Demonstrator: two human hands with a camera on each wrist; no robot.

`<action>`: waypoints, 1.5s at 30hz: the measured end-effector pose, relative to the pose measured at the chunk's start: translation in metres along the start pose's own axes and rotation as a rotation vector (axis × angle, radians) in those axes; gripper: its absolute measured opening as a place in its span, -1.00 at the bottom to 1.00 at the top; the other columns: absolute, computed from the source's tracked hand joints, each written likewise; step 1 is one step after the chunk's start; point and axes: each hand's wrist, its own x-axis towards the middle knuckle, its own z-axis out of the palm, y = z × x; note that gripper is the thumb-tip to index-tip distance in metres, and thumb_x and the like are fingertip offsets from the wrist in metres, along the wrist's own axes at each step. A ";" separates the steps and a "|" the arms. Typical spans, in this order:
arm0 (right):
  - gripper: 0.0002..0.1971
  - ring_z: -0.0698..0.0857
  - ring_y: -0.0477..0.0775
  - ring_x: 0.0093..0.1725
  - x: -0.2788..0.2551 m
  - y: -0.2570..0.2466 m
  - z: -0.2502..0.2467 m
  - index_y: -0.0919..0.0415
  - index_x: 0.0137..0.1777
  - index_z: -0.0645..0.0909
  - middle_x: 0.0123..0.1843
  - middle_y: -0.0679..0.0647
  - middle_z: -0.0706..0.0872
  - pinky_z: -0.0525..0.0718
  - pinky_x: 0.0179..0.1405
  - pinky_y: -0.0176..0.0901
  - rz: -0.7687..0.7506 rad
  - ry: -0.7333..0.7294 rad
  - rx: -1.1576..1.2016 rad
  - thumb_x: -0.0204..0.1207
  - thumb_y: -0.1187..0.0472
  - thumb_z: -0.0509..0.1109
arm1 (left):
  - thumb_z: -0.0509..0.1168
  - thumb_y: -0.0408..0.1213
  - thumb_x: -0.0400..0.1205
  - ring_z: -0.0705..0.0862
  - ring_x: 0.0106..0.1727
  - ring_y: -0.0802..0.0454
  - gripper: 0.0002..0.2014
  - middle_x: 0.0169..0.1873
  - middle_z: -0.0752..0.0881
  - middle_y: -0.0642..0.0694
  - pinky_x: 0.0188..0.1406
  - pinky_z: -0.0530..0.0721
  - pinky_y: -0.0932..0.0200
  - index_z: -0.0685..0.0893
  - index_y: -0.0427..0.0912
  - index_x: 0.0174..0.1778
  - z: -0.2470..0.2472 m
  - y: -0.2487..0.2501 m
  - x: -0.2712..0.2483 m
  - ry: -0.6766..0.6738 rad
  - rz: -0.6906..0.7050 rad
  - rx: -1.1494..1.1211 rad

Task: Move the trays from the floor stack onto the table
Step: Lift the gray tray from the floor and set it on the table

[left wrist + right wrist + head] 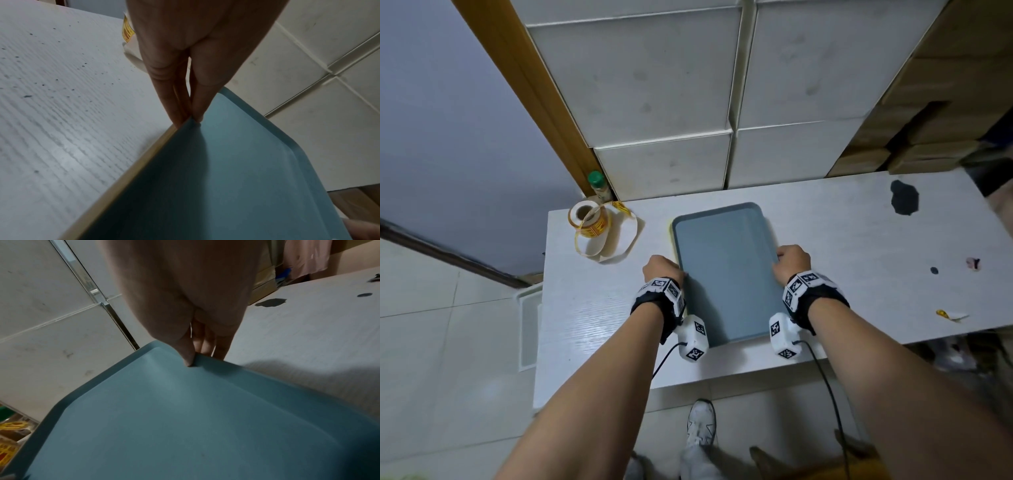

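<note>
- The person's two bare forearms reach forward from the bottom of the head view, each with a black strap and white marker-covered camera block at the wrist.
- The left hand (661, 269) pinches the left long rim of the flat grey-blue rectangular plastic tray (726, 274), thumb on top and fingers (164, 91) under the edge.
- The right hand (792, 263) grips the right long rim the same way: thumb pressed on the inner lip, fingers (221, 347) curled beneath.
- In the left wrist view a thin yellowish edge (127, 175) runs directly under the tray's left rim; whether it is another tray I cannot tell.
- The tray lies lengthwise on the white wood-grain table (592, 325), near its middle.
- A roll of yellow-and-red printed tape (588, 219) sits at the far left corner, a green-capped bottle (598, 185) behind it.
- Dark blotches (904, 197) mark the right side of the table.
- White stacked boxes (654, 85) stand behind.
</note>
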 end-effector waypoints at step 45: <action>-0.66 0.72 0.26 0.00 0.026 -0.004 0.018 0.28 -0.32 0.45 -0.17 0.19 0.66 0.55 -0.28 -0.17 0.176 -0.135 -0.192 0.42 0.16 0.57 | 0.55 -0.05 0.46 0.76 -0.22 -0.19 -0.70 -0.25 0.80 -0.23 0.00 0.76 0.08 0.62 -0.13 -0.39 -0.009 0.000 0.012 -0.067 -0.044 -0.046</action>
